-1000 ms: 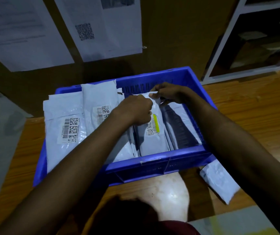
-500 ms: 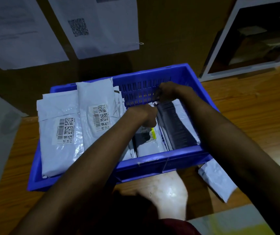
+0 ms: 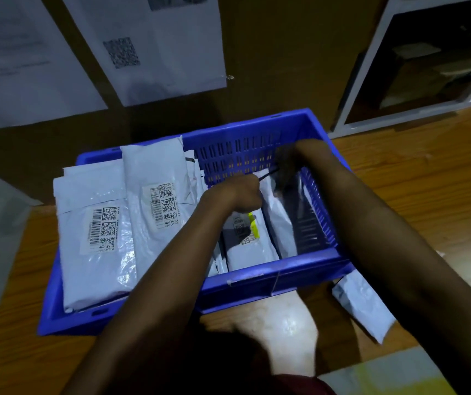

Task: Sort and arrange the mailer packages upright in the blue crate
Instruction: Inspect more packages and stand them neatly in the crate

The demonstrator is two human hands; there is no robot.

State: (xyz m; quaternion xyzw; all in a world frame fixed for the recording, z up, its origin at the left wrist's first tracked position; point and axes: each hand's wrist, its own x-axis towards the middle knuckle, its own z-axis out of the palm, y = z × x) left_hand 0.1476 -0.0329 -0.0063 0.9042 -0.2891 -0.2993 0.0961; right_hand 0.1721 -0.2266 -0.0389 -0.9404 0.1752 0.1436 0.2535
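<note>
Blue crate (image 3: 257, 283) holds the mailers, left hand (image 3: 240, 195) gripping the white mailer (image 3: 278, 223) at its top and blurred right hand (image 3: 288, 163) pinching the dark mailer (image 3: 294, 206) by the crate's right wall, where the open gap likely lets both slump flat if released early.

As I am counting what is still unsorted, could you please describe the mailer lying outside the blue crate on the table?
The loose mailer is a white-grey poly bag, glossy and slightly crinkled, with no label showing on its upper face. It lies flat and slanted on the wooden table, just off the blue crate's near right corner; whether the two touch cannot be told. The right forearm hides its far edge.
</note>
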